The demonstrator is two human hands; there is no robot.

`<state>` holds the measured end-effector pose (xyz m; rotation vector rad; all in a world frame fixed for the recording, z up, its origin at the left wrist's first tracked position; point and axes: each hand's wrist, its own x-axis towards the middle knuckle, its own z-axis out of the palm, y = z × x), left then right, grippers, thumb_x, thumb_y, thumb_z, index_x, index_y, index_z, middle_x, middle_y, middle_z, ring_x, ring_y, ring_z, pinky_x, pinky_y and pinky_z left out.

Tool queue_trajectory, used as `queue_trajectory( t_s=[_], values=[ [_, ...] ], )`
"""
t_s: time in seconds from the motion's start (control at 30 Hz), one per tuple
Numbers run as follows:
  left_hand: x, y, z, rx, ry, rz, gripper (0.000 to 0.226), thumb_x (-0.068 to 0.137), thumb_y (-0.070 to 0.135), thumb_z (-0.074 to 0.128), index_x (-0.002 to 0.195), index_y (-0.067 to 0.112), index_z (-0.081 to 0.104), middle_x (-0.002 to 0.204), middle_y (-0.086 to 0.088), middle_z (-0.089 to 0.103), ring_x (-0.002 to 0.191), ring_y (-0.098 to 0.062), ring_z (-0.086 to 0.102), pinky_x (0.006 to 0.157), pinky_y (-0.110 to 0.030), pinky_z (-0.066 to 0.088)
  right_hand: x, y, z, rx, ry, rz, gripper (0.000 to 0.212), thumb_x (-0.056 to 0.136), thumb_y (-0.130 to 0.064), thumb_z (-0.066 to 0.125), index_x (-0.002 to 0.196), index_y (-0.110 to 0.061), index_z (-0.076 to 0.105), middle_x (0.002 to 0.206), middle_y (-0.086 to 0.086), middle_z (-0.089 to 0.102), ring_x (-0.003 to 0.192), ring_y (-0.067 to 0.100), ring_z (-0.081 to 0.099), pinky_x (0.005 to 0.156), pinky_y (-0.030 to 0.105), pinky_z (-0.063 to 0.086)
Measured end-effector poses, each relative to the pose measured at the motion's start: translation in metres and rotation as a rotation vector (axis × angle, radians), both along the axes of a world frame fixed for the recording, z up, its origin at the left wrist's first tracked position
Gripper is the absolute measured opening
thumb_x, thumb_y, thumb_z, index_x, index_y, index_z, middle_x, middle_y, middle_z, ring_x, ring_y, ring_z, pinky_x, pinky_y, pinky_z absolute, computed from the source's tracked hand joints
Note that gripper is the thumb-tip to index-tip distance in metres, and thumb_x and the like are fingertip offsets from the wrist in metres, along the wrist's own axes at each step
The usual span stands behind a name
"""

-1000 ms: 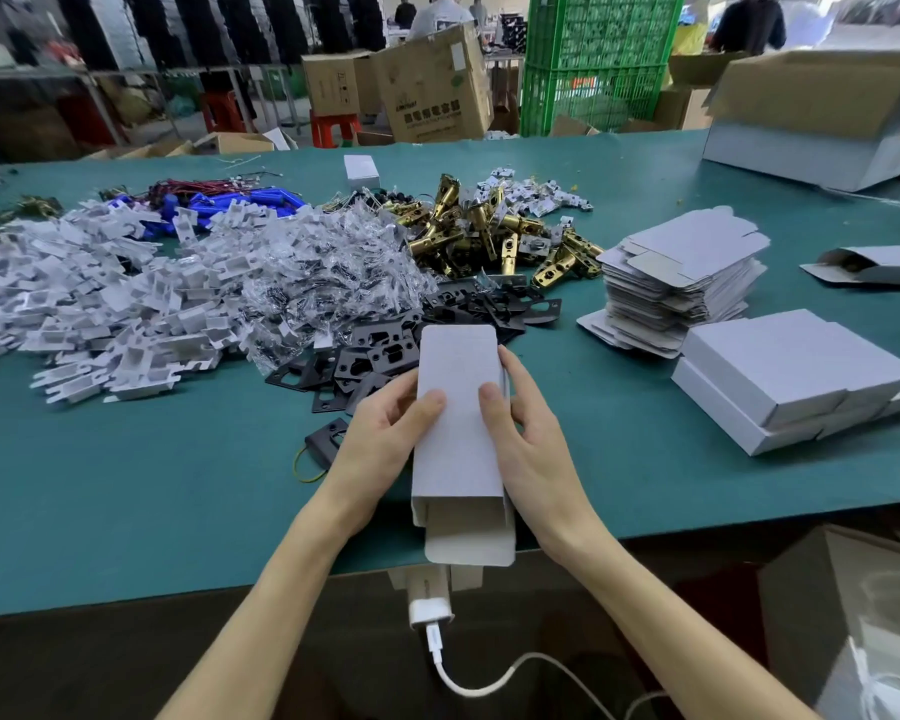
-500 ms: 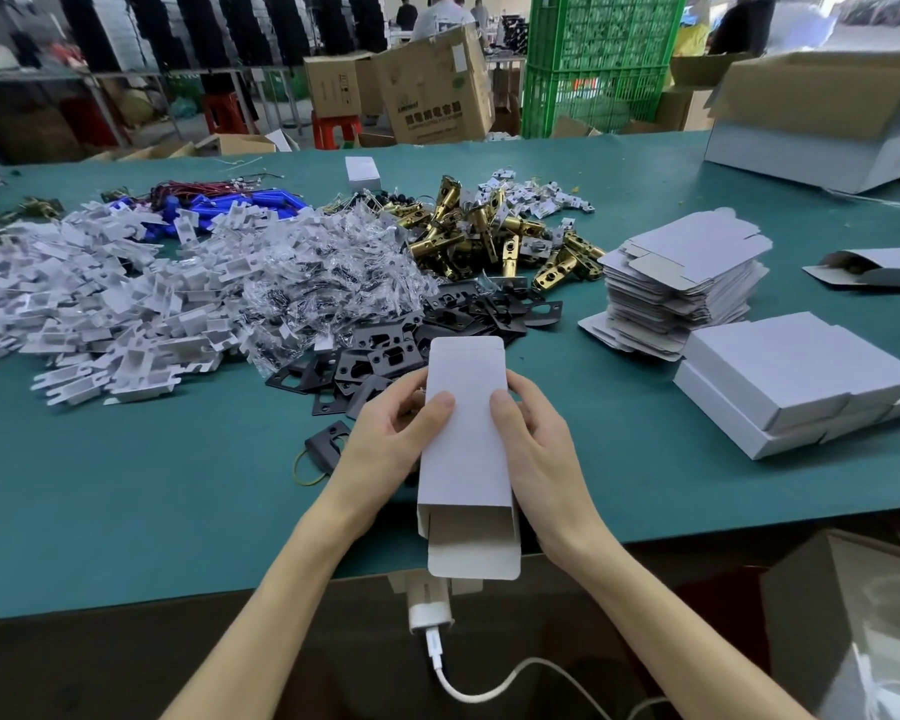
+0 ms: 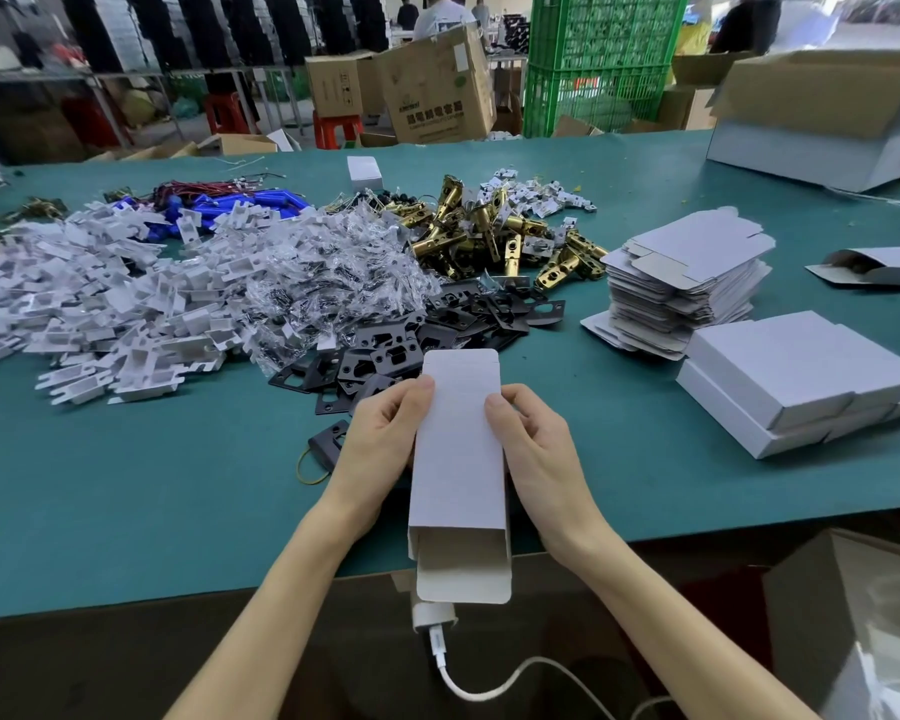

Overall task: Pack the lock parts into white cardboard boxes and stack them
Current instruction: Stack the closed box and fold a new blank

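Note:
A long white cardboard box (image 3: 461,459) lies lengthwise at the table's near edge, its open end and flap toward me. My left hand (image 3: 380,439) grips its left side, thumb on top. My right hand (image 3: 533,444) grips the right side the same way. Beyond it lie black lock plates (image 3: 411,345), brass latches (image 3: 489,236), bagged screws (image 3: 323,272) and white plastic inserts (image 3: 100,298). Closed white boxes (image 3: 796,381) are stacked at right, beside a pile of flat box blanks (image 3: 687,272).
The green table (image 3: 126,491) ends just under my wrists. An open white box (image 3: 879,265) lies far right, a large carton (image 3: 827,111) behind it. A charger and cable (image 3: 437,631) hang below the edge. Blue parts (image 3: 240,205) sit far left.
The box and both hands have slid a little toward me and down. The far flap now looks folded flatter along the box top.

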<state>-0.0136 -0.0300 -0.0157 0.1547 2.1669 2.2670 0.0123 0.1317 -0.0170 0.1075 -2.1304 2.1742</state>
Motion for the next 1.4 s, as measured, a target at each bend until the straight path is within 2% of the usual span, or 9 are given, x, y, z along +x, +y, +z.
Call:
queue_trajectory(
  t_s=[0.2, 0.37, 0.5, 0.6, 0.73, 0.97, 1.07, 1.23, 1.4],
  values=[
    [0.000, -0.002, 0.001, -0.008, 0.006, 0.013, 0.046, 0.109, 0.028, 0.053, 0.093, -0.015, 0.054, 0.084, -0.017, 0.058, 0.078, -0.026, 0.049, 0.071, -0.039, 0.038, 0.002, 0.000, 0.001, 0.001, 0.018, 0.070, 0.022, 0.107, -0.027, 0.051, 0.101, -0.012, 0.065, 0.098, 0.017, 0.069, 0.083, 0.022, 0.063, 0.075, 0.047, 0.052],
    [0.000, -0.003, 0.002, 0.004, 0.015, -0.006, 0.057, 0.098, 0.040, 0.058, 0.091, -0.016, 0.053, 0.084, -0.017, 0.058, 0.077, -0.026, 0.049, 0.072, -0.041, 0.037, 0.003, 0.000, 0.001, 0.016, 0.016, 0.068, 0.022, 0.104, -0.036, 0.054, 0.101, -0.019, 0.067, 0.093, 0.011, 0.071, 0.082, 0.027, 0.067, 0.076, 0.057, 0.055],
    [-0.005, -0.003, -0.006, -0.016, 0.023, 0.011, 0.026, 0.107, 0.033, 0.057, 0.094, 0.013, 0.069, 0.087, -0.004, 0.071, 0.078, -0.017, 0.063, 0.071, -0.037, 0.049, 0.002, 0.000, 0.000, 0.021, 0.018, 0.038, 0.020, 0.104, -0.035, 0.056, 0.100, -0.020, 0.068, 0.093, 0.013, 0.072, 0.089, 0.041, 0.067, 0.078, 0.060, 0.054],
    [-0.007, -0.004, -0.009, 0.058, 0.010, 0.037, 0.017, 0.105, 0.032, 0.060, 0.117, 0.021, 0.055, 0.085, 0.002, 0.072, 0.075, -0.014, 0.067, 0.068, -0.036, 0.055, 0.001, -0.001, 0.000, 0.024, 0.011, 0.032, 0.019, 0.105, -0.033, 0.055, 0.103, -0.020, 0.068, 0.094, 0.012, 0.072, 0.091, 0.041, 0.068, 0.079, 0.061, 0.054],
    [-0.006, -0.004, -0.008, 0.043, 0.087, -0.023, 0.015, 0.107, 0.031, 0.057, 0.116, 0.032, 0.045, 0.080, 0.003, 0.063, 0.069, -0.015, 0.060, 0.060, -0.028, 0.053, 0.000, -0.003, 0.000, 0.038, 0.007, 0.019, 0.020, 0.106, -0.036, 0.053, 0.122, -0.028, 0.062, 0.095, 0.010, 0.073, 0.089, 0.037, 0.070, 0.077, 0.063, 0.056],
    [-0.001, 0.001, -0.001, -0.065, 0.100, -0.182, 0.024, 0.104, 0.031, 0.057, 0.126, 0.029, 0.066, 0.113, 0.003, 0.072, 0.097, -0.015, 0.067, 0.082, -0.027, 0.057, 0.000, -0.001, 0.000, -0.023, -0.024, -0.099, 0.013, 0.106, -0.036, 0.051, 0.118, -0.030, 0.053, 0.093, 0.016, 0.073, 0.088, 0.040, 0.070, 0.076, 0.065, 0.054],
    [0.001, 0.002, 0.002, -0.059, 0.097, -0.194, 0.029, 0.103, 0.032, 0.056, 0.131, 0.030, 0.065, 0.113, 0.003, 0.074, 0.095, -0.012, 0.068, 0.080, -0.024, 0.057, 0.001, 0.000, 0.000, -0.026, -0.023, -0.103, 0.015, 0.107, -0.037, 0.050, 0.121, -0.031, 0.051, 0.093, 0.016, 0.074, 0.087, 0.038, 0.072, 0.077, 0.064, 0.055],
    [0.002, 0.001, 0.003, -0.053, 0.088, -0.181, 0.027, 0.106, 0.032, 0.053, 0.129, 0.033, 0.067, 0.112, -0.026, 0.067, 0.093, -0.019, 0.067, 0.080, -0.030, 0.056, 0.002, -0.001, 0.001, -0.029, 0.022, -0.062, 0.031, 0.107, -0.037, 0.049, 0.136, -0.046, 0.042, 0.084, 0.015, 0.071, 0.080, 0.040, 0.070, 0.075, 0.062, 0.057],
    [0.002, -0.001, 0.002, -0.034, 0.059, -0.142, 0.026, 0.109, 0.025, 0.052, 0.129, 0.029, 0.068, 0.116, -0.016, 0.071, 0.093, -0.015, 0.068, 0.077, -0.026, 0.058, 0.001, -0.002, 0.000, 0.034, 0.038, -0.019, 0.040, 0.108, -0.037, 0.047, 0.139, -0.061, 0.039, 0.087, 0.029, 0.062, 0.083, 0.049, 0.064, 0.072, 0.064, 0.055]
  ],
)
